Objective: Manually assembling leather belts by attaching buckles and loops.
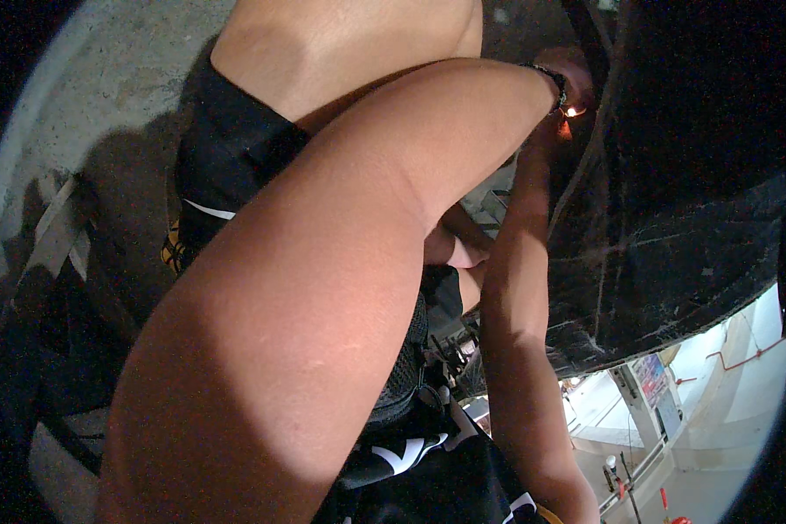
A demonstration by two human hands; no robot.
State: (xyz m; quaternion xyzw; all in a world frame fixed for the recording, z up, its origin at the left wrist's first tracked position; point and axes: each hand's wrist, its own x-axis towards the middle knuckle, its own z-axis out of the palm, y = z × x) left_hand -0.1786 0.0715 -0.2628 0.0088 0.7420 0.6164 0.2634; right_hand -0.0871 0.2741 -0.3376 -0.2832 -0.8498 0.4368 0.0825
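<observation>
My left forearm crosses the view from the lower left, with a dark bracelet (557,86) at the wrist. My left hand (573,73) is up against a large black scuffed panel (664,271), its fingers lost in shadow. From the lower right my right arm rises to the same spot. My right hand (552,129) is just below the left, dim and blurred. A small bright light (572,112) with an orange glow shines between the two hands. What it comes from, and whether either hand grips anything, I cannot make out.
A bent bare leg (349,52) in black shorts (236,131) lies across the top. Grey concrete floor (105,79) is at the left. A thin dark cable or edge (576,183) runs down the panel. Beyond it, a bright room shows a red cord (742,356).
</observation>
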